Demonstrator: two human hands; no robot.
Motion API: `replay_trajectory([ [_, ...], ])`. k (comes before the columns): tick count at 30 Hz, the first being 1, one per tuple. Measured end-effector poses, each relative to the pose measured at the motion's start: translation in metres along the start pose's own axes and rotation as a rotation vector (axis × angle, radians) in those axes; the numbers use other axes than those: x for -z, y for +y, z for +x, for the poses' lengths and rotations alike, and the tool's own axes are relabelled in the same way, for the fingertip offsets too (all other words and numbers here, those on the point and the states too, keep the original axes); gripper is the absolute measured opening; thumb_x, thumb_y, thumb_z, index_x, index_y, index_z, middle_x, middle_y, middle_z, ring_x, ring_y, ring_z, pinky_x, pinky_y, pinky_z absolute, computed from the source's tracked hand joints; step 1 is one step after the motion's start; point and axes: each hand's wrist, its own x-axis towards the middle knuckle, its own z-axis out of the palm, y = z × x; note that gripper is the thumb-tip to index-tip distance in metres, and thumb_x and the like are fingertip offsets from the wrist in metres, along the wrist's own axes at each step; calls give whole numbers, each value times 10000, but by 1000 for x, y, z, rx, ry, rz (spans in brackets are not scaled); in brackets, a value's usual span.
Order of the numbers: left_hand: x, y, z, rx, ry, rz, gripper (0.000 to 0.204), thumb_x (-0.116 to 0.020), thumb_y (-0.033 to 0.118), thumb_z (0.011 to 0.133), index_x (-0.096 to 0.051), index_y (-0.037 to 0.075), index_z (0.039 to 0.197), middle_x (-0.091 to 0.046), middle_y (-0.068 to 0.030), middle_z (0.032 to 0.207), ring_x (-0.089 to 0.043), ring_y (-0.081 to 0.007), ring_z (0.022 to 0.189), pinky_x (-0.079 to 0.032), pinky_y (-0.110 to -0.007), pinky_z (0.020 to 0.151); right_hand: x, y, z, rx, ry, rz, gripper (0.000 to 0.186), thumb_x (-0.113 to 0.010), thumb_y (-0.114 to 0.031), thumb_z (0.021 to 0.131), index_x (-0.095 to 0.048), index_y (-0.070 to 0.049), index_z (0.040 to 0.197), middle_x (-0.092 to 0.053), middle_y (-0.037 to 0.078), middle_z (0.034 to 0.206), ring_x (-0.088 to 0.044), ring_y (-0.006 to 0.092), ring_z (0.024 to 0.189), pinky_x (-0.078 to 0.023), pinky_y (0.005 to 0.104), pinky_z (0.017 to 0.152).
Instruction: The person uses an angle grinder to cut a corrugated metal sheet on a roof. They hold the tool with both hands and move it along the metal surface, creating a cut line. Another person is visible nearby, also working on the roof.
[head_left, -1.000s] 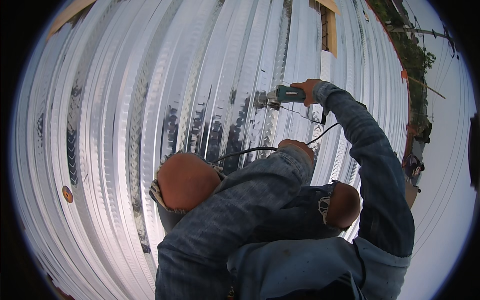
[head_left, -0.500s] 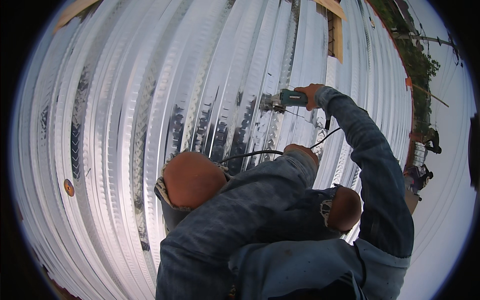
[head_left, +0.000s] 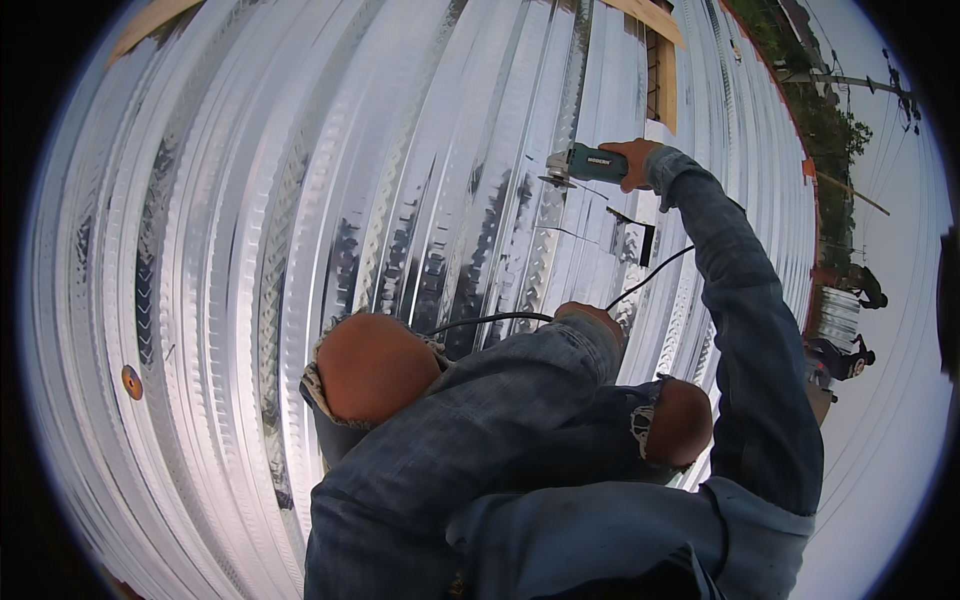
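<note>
My right hand (head_left: 633, 163) is closed around the body of a dark green angle grinder (head_left: 597, 163). The grinder's disc (head_left: 556, 182) points left over ribbed, shiny metal decking (head_left: 400, 190); whether it touches the metal I cannot tell. Below the grinder, a thin cut line (head_left: 566, 232) crosses the ribs and a dark slot (head_left: 647, 243) shows beside it. My left hand (head_left: 592, 316) is low over the decking beyond my knee (head_left: 375, 368), its fingers hidden. A black cord (head_left: 650, 277) passes by it on both sides.
A loose round disc (head_left: 131, 382) lies on the decking at left. Wooden boards (head_left: 662, 85) frame an opening at the top. Beyond the right-hand edge are other people (head_left: 840, 358), trees (head_left: 835, 130) and overhead wires (head_left: 905, 95).
My right hand and the grinder have moved up and slightly right, uncovering the cut line and dark slot. My left hand has shifted a little in the view.
</note>
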Motion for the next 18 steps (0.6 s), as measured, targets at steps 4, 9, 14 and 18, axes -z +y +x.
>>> replay_trajectory([
  [4,8,-1,0,28,-51,5,305,-642,202,796,-670,96,1080,-670,-100,1080,-647,-261,1001,-522,-418,804,13,14,15,-42,10,-40,907,-788,-171,527,-440,-222,1364,-614,102,1177,-601,280,1049,-452,368,960],
  [9,10,-2,6,52,-73,-6,324,-682,222,768,-676,97,1067,-671,-97,1077,-649,-260,998,-525,-420,803,19,21,23,-25,-28,-17,902,-782,-164,523,-450,-221,1360,-606,102,1191,-598,277,1058,-444,366,968],
  [14,6,-9,13,43,-75,-11,333,-700,237,755,-681,102,1059,-673,-96,1071,-651,-259,992,-527,-418,797,16,17,22,-22,-43,-56,909,-788,-105,557,-422,-236,1378,-598,89,1224,-604,281,1053,-411,382,1013],
  [18,2,-11,18,30,-79,-23,334,-708,243,750,-683,103,1052,-677,-93,1063,-654,-252,986,-526,-414,796,14,16,22,-17,-48,-63,895,-785,-101,575,-417,-243,1379,-598,85,1224,-600,283,1062,-406,390,1018],
])
